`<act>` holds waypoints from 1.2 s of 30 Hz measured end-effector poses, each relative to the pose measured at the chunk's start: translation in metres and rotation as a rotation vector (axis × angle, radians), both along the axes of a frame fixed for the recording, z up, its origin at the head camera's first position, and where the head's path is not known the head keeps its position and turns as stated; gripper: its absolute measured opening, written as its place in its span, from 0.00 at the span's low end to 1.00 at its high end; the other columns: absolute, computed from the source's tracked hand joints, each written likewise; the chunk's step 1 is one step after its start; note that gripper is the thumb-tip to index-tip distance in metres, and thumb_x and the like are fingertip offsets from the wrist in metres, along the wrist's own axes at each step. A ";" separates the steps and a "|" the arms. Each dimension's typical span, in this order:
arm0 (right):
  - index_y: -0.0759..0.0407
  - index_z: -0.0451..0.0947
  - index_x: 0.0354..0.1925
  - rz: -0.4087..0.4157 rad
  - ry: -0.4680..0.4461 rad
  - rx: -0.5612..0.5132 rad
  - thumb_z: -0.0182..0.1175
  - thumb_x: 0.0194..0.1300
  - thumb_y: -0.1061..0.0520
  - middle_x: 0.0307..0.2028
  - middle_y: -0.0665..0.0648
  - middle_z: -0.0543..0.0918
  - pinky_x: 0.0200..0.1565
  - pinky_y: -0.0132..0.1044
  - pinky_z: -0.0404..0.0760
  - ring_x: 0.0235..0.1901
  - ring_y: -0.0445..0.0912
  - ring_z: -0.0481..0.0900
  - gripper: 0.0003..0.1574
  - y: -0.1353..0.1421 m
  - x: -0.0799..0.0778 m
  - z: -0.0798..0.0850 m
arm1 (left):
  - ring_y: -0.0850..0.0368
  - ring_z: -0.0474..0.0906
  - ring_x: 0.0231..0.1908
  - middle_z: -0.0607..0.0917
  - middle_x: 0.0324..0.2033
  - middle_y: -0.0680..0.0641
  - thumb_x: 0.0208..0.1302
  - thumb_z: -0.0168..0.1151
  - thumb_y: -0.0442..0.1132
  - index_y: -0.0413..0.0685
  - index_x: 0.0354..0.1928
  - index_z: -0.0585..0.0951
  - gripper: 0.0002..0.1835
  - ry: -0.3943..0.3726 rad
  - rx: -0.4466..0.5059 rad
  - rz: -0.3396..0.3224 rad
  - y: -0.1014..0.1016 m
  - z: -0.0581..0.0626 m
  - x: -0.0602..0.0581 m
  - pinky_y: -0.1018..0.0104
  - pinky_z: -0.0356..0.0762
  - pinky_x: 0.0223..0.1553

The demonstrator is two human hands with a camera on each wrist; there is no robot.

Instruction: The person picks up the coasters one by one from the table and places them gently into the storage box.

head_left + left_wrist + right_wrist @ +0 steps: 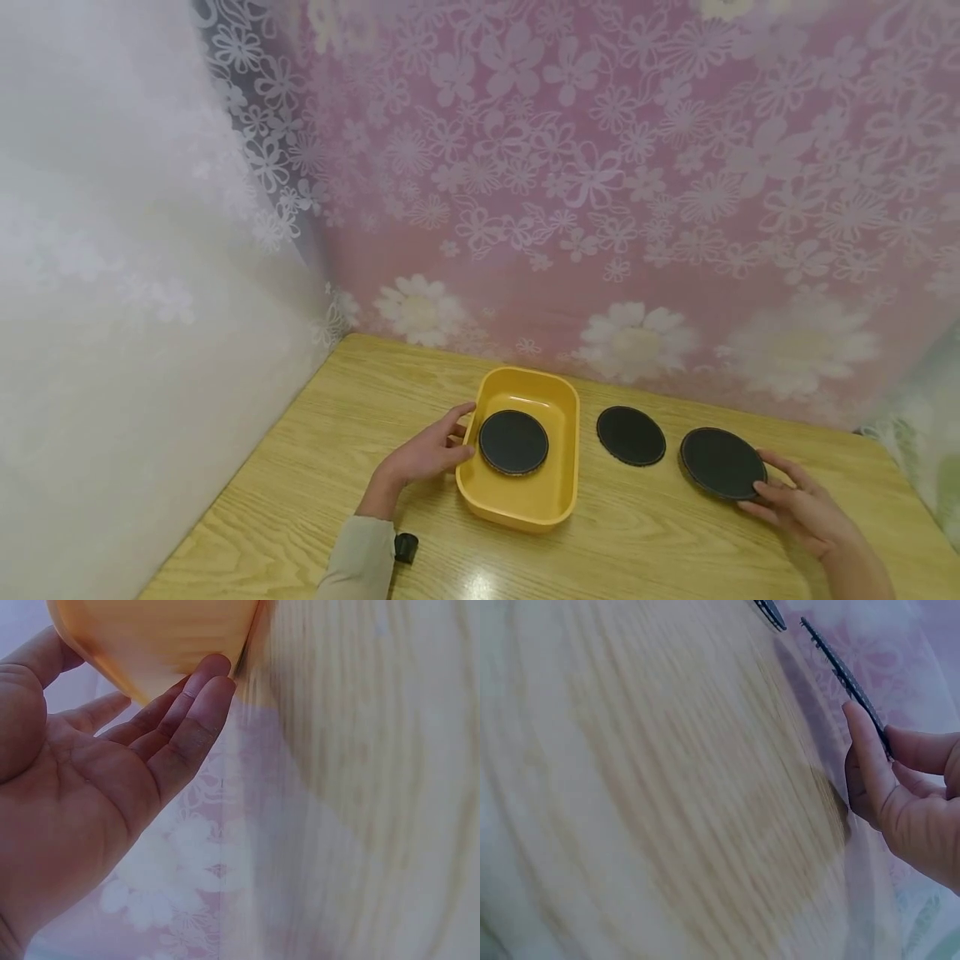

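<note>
My left hand (429,451) rests against the left side of a yellow rectangular tub (517,518), its fingers loosely spread along the outer wall and rim. Inside the tub lies a round black coaster (513,442). Over on the right, my right hand (808,506) pinches the edge of another round black coaster (723,463) between thumb and fingers. In the right wrist view this coaster (846,677) appears edge-on, raised off the table and tilted. A third black coaster (632,436) lies flat on the table between the tub and the held one.
The wood-grain table (277,492) runs back to a pink floral curtain (525,208). A pale curtain (135,275) hangs along the left side. On the left wrist sits a small black device (406,547).
</note>
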State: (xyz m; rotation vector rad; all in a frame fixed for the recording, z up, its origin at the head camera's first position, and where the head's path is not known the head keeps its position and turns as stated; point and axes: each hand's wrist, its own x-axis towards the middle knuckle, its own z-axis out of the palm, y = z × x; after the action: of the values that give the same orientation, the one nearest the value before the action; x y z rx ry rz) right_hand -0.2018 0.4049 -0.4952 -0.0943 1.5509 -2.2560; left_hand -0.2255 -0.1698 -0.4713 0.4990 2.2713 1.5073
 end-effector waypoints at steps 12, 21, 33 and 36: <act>0.40 0.77 0.60 0.109 0.006 -0.242 0.35 0.75 0.76 0.50 0.53 0.76 0.54 0.50 0.79 0.52 0.56 0.82 0.40 -0.024 0.001 0.013 | 0.49 0.77 0.55 0.72 0.61 0.39 0.74 0.56 0.43 0.57 0.79 0.51 0.37 -0.003 0.004 0.001 0.002 -0.003 0.000 0.52 0.77 0.52; 0.40 0.76 0.62 0.061 0.073 -0.157 0.38 0.74 0.76 0.62 0.76 0.47 0.55 0.51 0.79 0.52 0.52 0.82 0.38 -0.045 0.001 0.019 | 0.49 0.77 0.56 0.72 0.61 0.40 0.74 0.56 0.44 0.58 0.79 0.51 0.37 -0.005 0.002 0.004 0.002 -0.002 -0.001 0.52 0.77 0.52; 0.48 0.71 0.67 0.205 0.081 -0.372 0.28 0.74 0.77 0.57 0.59 0.76 0.56 0.49 0.77 0.57 0.57 0.79 0.40 -0.073 0.002 0.026 | 0.48 0.77 0.56 0.72 0.61 0.39 0.74 0.56 0.43 0.56 0.79 0.51 0.37 0.005 0.006 0.001 0.001 -0.001 0.000 0.52 0.77 0.52; 0.48 0.71 0.67 0.205 0.080 -0.359 0.29 0.74 0.77 0.57 0.60 0.75 0.56 0.48 0.78 0.57 0.57 0.79 0.39 -0.080 0.002 0.028 | 0.47 0.77 0.56 0.72 0.61 0.38 0.74 0.56 0.43 0.55 0.79 0.51 0.38 0.007 0.005 0.000 0.000 0.002 0.001 0.51 0.78 0.52</act>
State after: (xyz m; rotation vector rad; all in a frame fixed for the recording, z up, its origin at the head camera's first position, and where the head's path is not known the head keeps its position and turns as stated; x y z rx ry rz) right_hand -0.1996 0.3251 -0.4675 -0.4275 1.0988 -2.3595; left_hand -0.2245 -0.1694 -0.4694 0.5060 2.2734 1.5140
